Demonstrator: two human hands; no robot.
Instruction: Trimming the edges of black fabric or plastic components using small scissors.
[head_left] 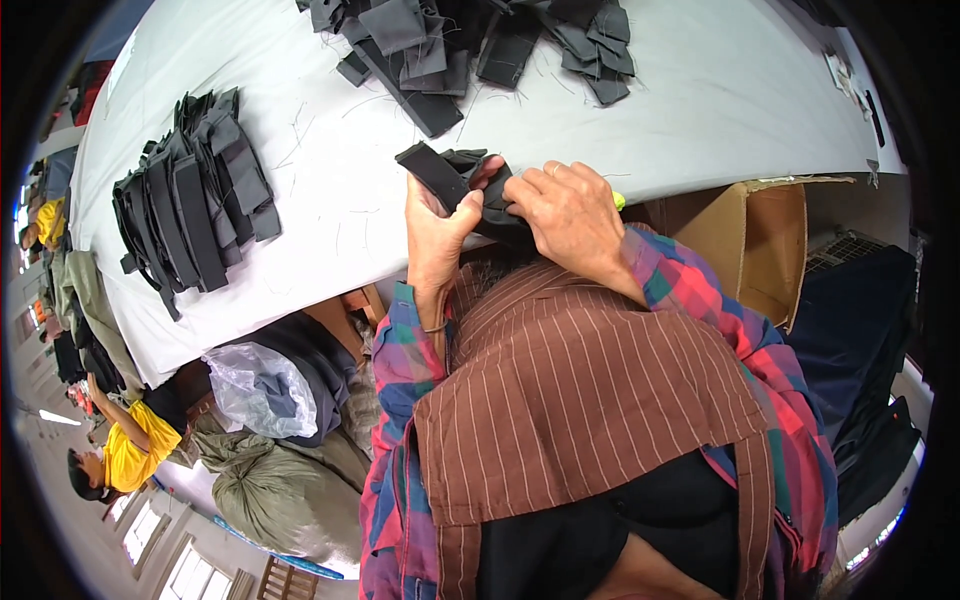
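Note:
Both hands hold a dark grey fabric strip (436, 172) just over the table's near edge. My left hand (436, 232) has it between thumb and fingers, with its stitched flat end sticking up to the left. My right hand (568, 215) is closed, pinching a folded part of the same dark cloth at its fingertips. The cloth's lower part hangs down between the hands and is partly hidden by them. To the left lies a row of similar dark strips (190, 195), laid side by side. A loose heap of dark cloth pieces (420, 50) lies at the far side.
The white-covered table (320, 200) carries scattered thread ends. A cardboard box (770, 235) stands below its edge at right. At lower left are a clear plastic bag (262, 390) and a greenish cloth sack (290, 490). A person in yellow (140, 445) is farther left.

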